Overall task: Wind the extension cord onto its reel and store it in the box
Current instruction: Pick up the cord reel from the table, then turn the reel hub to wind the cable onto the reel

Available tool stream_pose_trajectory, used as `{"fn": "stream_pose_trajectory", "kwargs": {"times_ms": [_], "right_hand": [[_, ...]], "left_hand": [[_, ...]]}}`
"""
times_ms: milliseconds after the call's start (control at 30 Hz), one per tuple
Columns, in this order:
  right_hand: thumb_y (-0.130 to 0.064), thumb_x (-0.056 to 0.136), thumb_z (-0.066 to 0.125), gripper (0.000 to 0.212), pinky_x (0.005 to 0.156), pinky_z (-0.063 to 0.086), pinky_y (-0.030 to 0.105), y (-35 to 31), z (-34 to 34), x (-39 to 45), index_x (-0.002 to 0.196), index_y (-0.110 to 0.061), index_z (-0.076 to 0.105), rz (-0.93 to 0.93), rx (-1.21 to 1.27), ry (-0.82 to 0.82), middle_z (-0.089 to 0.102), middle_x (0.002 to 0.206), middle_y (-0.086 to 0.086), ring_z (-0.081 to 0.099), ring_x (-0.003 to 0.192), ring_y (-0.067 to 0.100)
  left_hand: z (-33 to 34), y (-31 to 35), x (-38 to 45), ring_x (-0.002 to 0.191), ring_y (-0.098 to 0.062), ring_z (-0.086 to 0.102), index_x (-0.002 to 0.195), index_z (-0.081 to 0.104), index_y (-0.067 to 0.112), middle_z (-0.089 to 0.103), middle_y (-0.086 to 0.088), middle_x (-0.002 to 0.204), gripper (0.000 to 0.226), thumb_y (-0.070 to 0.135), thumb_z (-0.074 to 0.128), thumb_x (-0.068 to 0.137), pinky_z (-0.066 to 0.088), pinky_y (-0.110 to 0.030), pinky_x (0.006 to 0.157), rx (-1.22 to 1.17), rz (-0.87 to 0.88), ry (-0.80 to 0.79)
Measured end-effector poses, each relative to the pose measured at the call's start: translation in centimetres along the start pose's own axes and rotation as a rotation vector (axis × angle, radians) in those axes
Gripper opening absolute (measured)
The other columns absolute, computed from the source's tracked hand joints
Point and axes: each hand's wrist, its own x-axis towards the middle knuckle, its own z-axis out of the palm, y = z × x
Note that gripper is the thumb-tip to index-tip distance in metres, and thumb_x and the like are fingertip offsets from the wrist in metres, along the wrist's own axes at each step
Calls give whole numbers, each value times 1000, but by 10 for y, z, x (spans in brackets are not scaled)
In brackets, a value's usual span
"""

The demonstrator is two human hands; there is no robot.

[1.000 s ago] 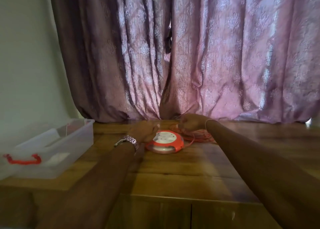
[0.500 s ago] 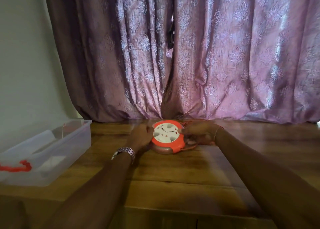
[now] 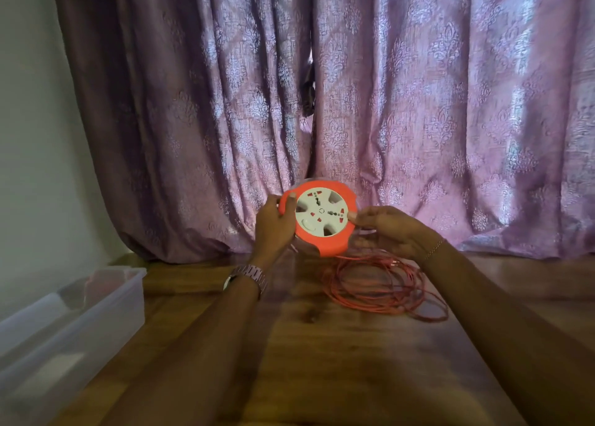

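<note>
Your left hand [image 3: 273,224] grips the round orange plastic reel [image 3: 318,219] by its rim, and your right hand [image 3: 391,232] pinches its opposite edge, tilting the white socket face toward you above the wooden table [image 3: 322,361]. The thin orange cord [image 3: 383,288] lies in loose coils below and could tangle or snag if wound fast. The clear plastic box [image 3: 74,322] waits well to the left.

clear box [image 3: 80,316] cut off at left edge, contents blurred, perhaps something red, reel [image 3: 318,219] rim behind fingers
</note>
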Motion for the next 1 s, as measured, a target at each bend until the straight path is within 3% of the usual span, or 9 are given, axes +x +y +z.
{"fn": "stream_pose_trajectory", "kwargs": {"times_ms": [167,367,467,567,633,733,833,900,1000], "right_hand": [[-11,82,73,9,70,61,41,-16,-8,3,77,-8,66,-35,21,48,67,80,14,67,76,31],[-11,83,72,15,69,61,41,-18,-11,0,88,-2,61,-74,-2,77,66,83,18,69,68,29],[-12,83,73,29,64,61,39,-23,-7,0,99,10,62,-82,7,115,65,83,20,70,69,31],[-18,82,75,31,69,62,39,-28,0,0,84,13,67,-94,-25,137,70,76,20,71,73,30],[-24,81,75,29,73,61,40,-33,2,-4,71,3,73,-116,-96,138,73,79,19,71,77,31],[-36,80,76,33,71,61,38,-45,4,-15,90,-4,72,-189,-350,165,74,90,17,72,78,26],[-40,79,76,51,76,52,34,-60,3,-24,121,-22,53,-558,-905,406,65,104,-4,62,87,13],[-32,82,73,47,78,51,33,-70,11,-35,124,-29,53,-818,-1051,332,64,107,-5,58,87,8],[-33,85,68,47,84,47,35,-72,27,-48,129,-34,52,-829,-1235,156,60,110,3,54,89,11]], "left_hand": [[23,6,8,91,-28,71,78,63,29,74,-4,94,39,60,47,95,59,-49,82,-106,-112,13],[38,2,6,89,-25,69,95,60,20,67,4,87,46,63,44,95,54,-36,71,-112,-96,101],[40,8,11,92,-25,70,99,65,19,73,-2,96,59,71,48,77,58,-40,78,-224,-213,68],[36,9,21,91,-26,74,98,72,18,77,-3,96,65,66,57,57,61,-42,79,-350,-317,26],[34,9,27,91,-33,73,105,70,16,77,-11,101,63,63,55,67,60,-45,76,-309,-328,8],[29,16,29,78,-34,68,97,64,18,75,-18,99,56,67,48,75,47,-39,63,-302,-234,15],[23,24,32,76,-34,68,83,56,23,71,-9,83,47,69,49,78,44,-39,62,-271,-140,14],[22,27,32,66,-26,67,77,54,25,66,5,68,39,62,51,85,42,-31,53,-292,-94,10],[21,33,30,65,-15,61,77,53,24,65,7,68,33,55,52,88,45,-31,59,-323,-27,2]]}}
